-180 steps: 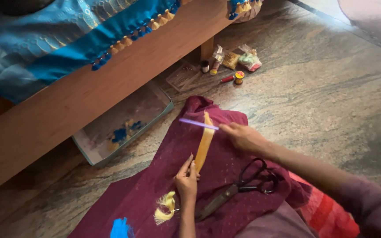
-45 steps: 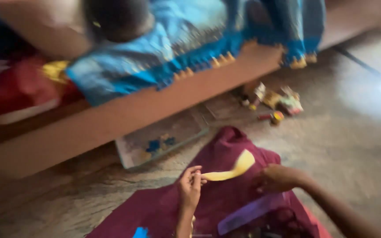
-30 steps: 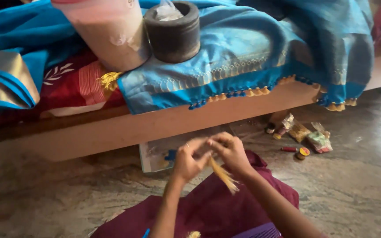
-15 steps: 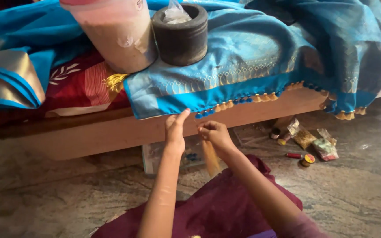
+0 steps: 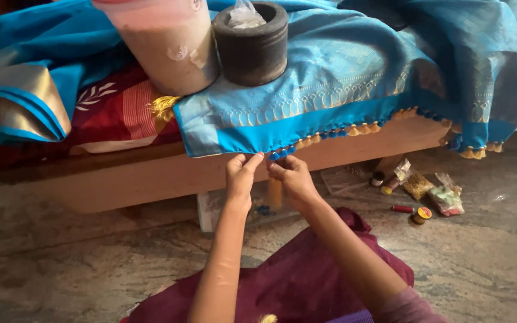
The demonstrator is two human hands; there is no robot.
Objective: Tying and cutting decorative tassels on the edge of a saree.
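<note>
Fingers (image 5: 257, 159) pinch blue cloth (image 5: 330, 96) hem, both hands.

Two bare forearms are seen — no rings or bangles; a mauve sleeve (image 5: 408, 308) is worn on the right arm only.

Draped cloth (image 5: 354, 90): bright blue, gold woven motifs, centre and upper right
Tassels (image 5: 354, 130): alternating gold and blue along its hem
Lap cloth (image 5: 294, 281): plain maroon, bottom centre
Round holder (image 5: 252, 45): dark grey, top centre
Floor (image 5: 61, 263): mottled grey-brown stone
</note>
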